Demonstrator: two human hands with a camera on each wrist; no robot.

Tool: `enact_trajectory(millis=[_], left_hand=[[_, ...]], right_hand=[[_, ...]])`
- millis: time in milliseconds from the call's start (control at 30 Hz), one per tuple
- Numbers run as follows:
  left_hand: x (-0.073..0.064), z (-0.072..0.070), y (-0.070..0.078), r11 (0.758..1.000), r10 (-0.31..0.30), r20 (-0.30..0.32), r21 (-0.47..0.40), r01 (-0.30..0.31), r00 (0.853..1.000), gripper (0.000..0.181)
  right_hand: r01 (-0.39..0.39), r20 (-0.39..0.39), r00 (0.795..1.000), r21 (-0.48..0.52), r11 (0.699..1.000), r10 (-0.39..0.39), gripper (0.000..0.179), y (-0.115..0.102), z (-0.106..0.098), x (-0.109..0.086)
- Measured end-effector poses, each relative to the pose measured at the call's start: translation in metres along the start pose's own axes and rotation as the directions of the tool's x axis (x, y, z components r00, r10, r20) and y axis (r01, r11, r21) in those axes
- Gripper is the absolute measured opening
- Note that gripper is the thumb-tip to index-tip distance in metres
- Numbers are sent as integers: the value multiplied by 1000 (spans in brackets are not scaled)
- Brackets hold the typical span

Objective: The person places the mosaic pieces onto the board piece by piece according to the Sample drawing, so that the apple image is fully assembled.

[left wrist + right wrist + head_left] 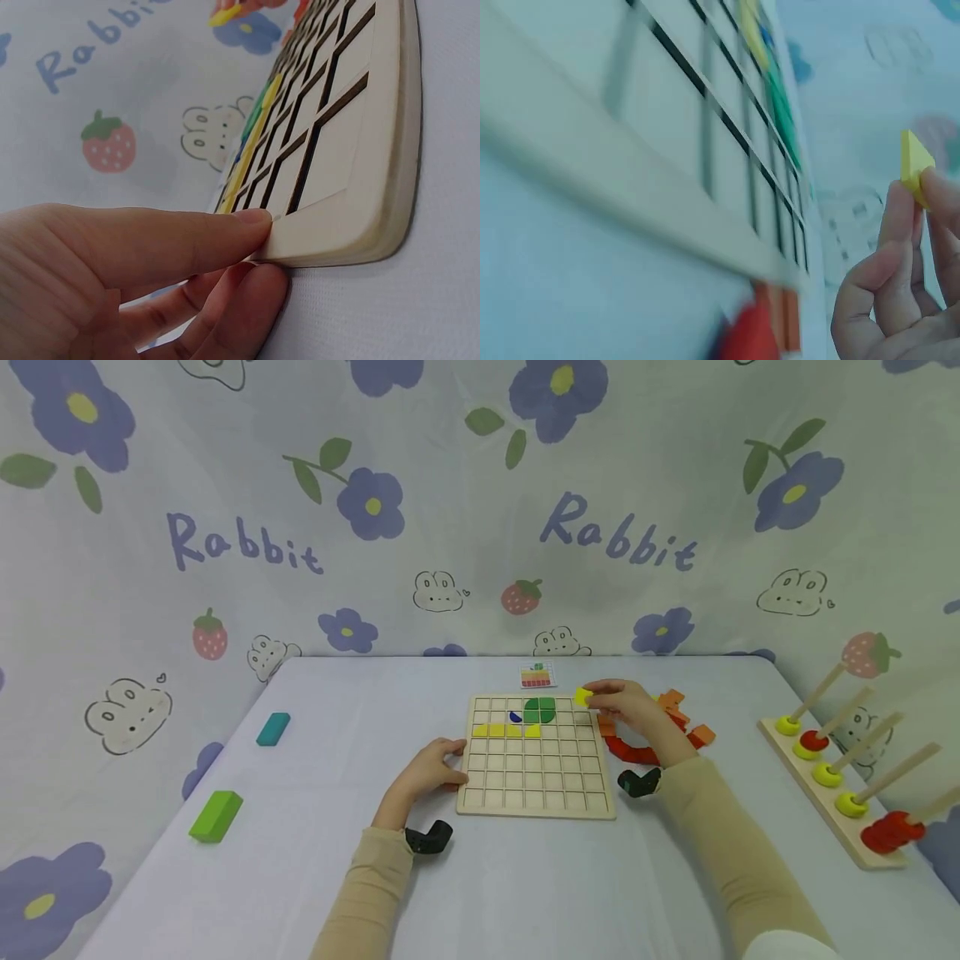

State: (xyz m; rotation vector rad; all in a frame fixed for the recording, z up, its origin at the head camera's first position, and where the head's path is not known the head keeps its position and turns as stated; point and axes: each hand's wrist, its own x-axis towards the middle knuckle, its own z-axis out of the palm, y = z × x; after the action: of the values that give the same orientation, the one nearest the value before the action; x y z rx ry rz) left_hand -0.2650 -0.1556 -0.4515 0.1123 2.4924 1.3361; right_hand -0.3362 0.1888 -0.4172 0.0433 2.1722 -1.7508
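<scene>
Tan sleeves (738, 852) cross the lower frame. The left hand (427, 768) pinches the grid board (536, 781) by its left edge; near the board's upper-right corner, the right hand (628, 703) pinches a yellow piece (582, 697), likely light and stiff, best held by its edges.
</scene>
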Motion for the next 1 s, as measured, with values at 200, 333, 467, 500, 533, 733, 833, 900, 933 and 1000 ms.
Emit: enact_trajectory(millis=[200,333,467,500,533,733,833,900,933,1000], left_hand=[[0,1,-1,1000,5,-2,6,-5,1000,66],[0,1,-1,1000,9,-2,12,-9,1000,66],[0,2,0,1000,7,2,8,-7,1000,66],[0,1,0,1000,6,2,7,-6,1000,66],[0,1,0,1000,6,3,3,-6,1000,66],[0,0,1,1000,8,-6,7,-8,1000,66],[0,0,0,1000,6,-6,5,-6,1000,66],[1,0,-1,1000,7,-4,-1,-7,1000,66],[1,0,-1,1000,9,-2,-1,-9,1000,66],[1,0,-1,1000,11,0,-1,-11,1000,66]], right_hand=[[18,5,1000,-133,991,-17,37,9,36,7],[118,5,992,-307,944,-123,23,15,50,13],[199,21,976,-483,853,-216,14,16,56,15],[208,26,973,-517,830,-227,14,15,57,14],[214,30,971,-539,815,-235,13,15,58,13],[209,39,971,-622,754,-237,15,11,60,10],[214,50,971,-622,753,-235,19,9,59,7],[203,27,972,-599,775,-234,22,8,56,6],[199,11,971,-581,789,-237,24,8,52,6],[185,-32,970,-542,819,-241,27,7,39,4]])
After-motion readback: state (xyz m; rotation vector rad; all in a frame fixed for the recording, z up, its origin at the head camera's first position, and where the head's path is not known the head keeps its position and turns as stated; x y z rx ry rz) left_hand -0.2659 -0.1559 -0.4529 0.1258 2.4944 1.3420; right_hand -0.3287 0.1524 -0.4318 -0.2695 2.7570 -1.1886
